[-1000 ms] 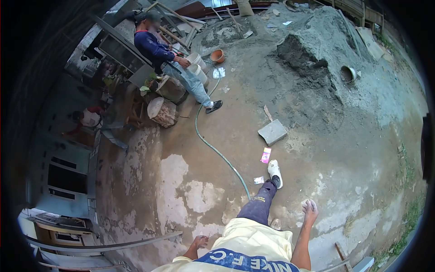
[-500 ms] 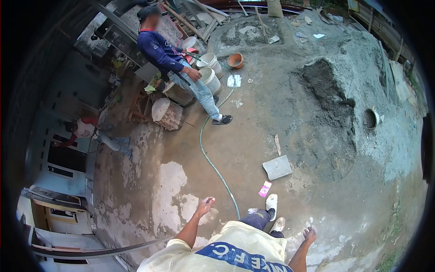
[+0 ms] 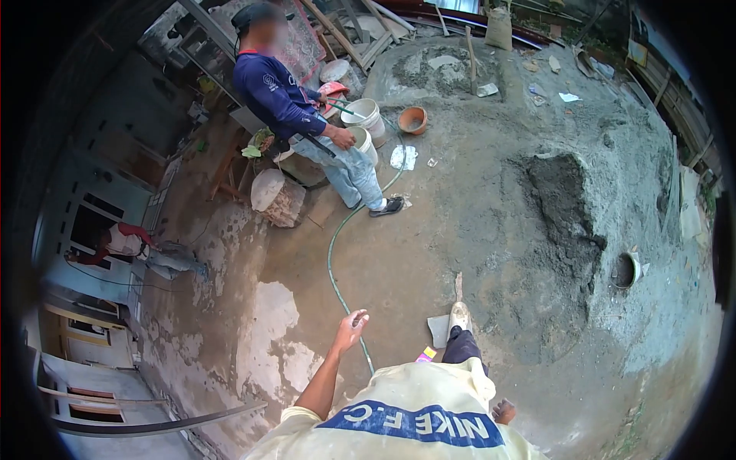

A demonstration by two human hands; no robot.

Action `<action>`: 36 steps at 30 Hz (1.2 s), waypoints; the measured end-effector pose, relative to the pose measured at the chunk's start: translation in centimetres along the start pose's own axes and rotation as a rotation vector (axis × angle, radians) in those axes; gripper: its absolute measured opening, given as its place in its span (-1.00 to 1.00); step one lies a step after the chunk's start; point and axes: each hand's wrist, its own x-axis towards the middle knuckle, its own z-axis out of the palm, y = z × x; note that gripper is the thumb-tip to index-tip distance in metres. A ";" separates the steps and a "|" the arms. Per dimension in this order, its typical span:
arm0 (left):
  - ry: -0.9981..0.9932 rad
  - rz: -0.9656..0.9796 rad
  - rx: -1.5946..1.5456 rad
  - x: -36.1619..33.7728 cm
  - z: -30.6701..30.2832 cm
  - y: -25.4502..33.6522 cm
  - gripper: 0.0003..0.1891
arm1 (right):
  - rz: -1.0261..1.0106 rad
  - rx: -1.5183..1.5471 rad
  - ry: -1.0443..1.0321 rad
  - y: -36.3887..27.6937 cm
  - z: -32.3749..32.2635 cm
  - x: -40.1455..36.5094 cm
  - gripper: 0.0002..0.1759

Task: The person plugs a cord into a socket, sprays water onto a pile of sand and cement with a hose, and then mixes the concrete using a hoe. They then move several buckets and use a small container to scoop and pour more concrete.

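My left hand hangs out in front of my pale yellow shirt, loosely open with nothing visible in it; a green hose runs along the ground just beyond it. On the other side, my right hand is low beside the shirt, partly hidden by it. Its fingers look loosely apart and no object shows in them. My shoe is planted ahead, beside a grey slab that my leg partly covers. A pink packet lies close to my leg.
A person in a blue shirt stands ahead left, one hand on the hose, by white buckets and an orange tub. Grey sand mounds rise ahead right, with a bucket on its side. Another person is far left.
I have stepped forward, so the slab and packet are now nearer my body. My left hand has risen in view; my right has drawn back beside the shirt. The far-left person has shifted left.
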 end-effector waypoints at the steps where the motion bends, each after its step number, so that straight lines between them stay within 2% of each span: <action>1: 0.064 -0.035 -0.062 0.8 0.7 -1.6 -0.59 | -0.051 0.003 0.004 -2.7 0.7 -0.6 -0.66; 4: 0.142 -0.118 -0.160 2.9 2.9 -5.8 -0.60 | -0.173 0.100 -0.015 -11.9 5.2 0.6 -0.62; 6: 0.150 -0.289 -0.283 3.1 4.4 -8.0 -0.62 | -0.229 0.048 -0.004 -21.0 10.1 0.9 -0.67; 7: 0.150 -0.306 -0.288 2.6 4.9 -9.5 -0.62 | -0.301 0.027 -0.060 -25.9 12.3 -0.8 -0.69; 9: 0.035 -0.482 -0.134 3.1 5.4 -11.1 -0.63 | -0.538 0.058 -0.198 -34.3 17.2 -2.8 -0.72; 10: 0.037 -0.484 -0.144 3.5 5.5 -10.9 -0.63 | -0.629 0.025 -0.264 -37.9 20.0 -1.6 -0.64; 12: -0.056 -0.681 -0.099 5.3 5.7 -9.8 -0.62 | -0.710 0.107 -0.412 -45.6 25.2 -4.2 -0.62; 13: -0.060 -0.682 -0.104 6.7 5.8 -9.6 -0.62 | -0.753 0.113 -0.474 -48.7 27.4 -6.6 -0.60; 15: -0.094 -0.509 -0.134 10.6 6.5 -9.2 -0.62 | -0.795 0.112 -0.528 -53.9 31.3 -10.6 -0.58; 16: -0.099 -0.508 -0.138 13.5 6.9 -9.4 -0.62 | -0.850 0.083 -0.563 -56.1 33.4 -12.1 -0.58; 18: -0.112 -0.511 -0.298 19.5 7.6 -9.6 -0.61 | -0.901 0.049 -0.586 -58.1 36.8 -13.0 -0.58; 20: -0.020 -0.463 -0.231 26.6 8.0 -7.4 -0.57 | -0.909 -0.086 -0.548 -59.6 39.7 -12.3 -0.59; 22: 0.052 -0.576 -0.367 33.4 7.8 -5.0 -0.50 | -0.845 -0.172 -0.487 -58.8 41.4 -9.0 -0.62; 24: 0.135 -0.436 -0.118 38.2 5.0 2.0 -0.45 | -0.786 -0.307 -0.394 -57.4 41.3 -4.7 -0.66; 25: 0.134 -0.434 -0.115 40.4 4.5 2.4 -0.45 | -0.762 -0.368 -0.329 -57.0 40.8 -3.3 -0.70; 27: 0.108 -0.488 -0.181 44.7 3.6 2.8 -0.45 | -0.560 -0.358 -0.282 -57.1 39.2 -1.9 -0.73; 29: 0.048 -0.493 -0.073 48.1 2.9 3.4 -0.46 | -0.424 -0.160 -0.206 -57.6 38.1 -1.6 -0.69; 30: -0.012 -0.496 0.032 49.5 2.7 3.6 -0.47 | -0.418 -0.162 -0.205 -58.0 37.8 -1.5 -0.69; 32: -0.035 -0.525 0.077 51.7 2.8 4.6 -0.48 | -0.343 0.084 -0.114 -58.6 36.9 -1.6 -0.65; 33: -0.052 -0.542 0.122 52.8 3.2 5.1 -0.49 | -0.339 0.072 -0.113 -58.9 37.0 -1.3 -0.65; 35: -0.044 -0.560 0.128 54.5 4.5 5.7 -0.48 | -0.317 0.093 -0.049 -60.0 37.5 -1.2 -0.77; 36: -0.038 -0.565 0.137 55.4 5.3 5.9 -0.47 | -0.351 -0.004 -0.058 -60.7 38.1 0.1 -0.79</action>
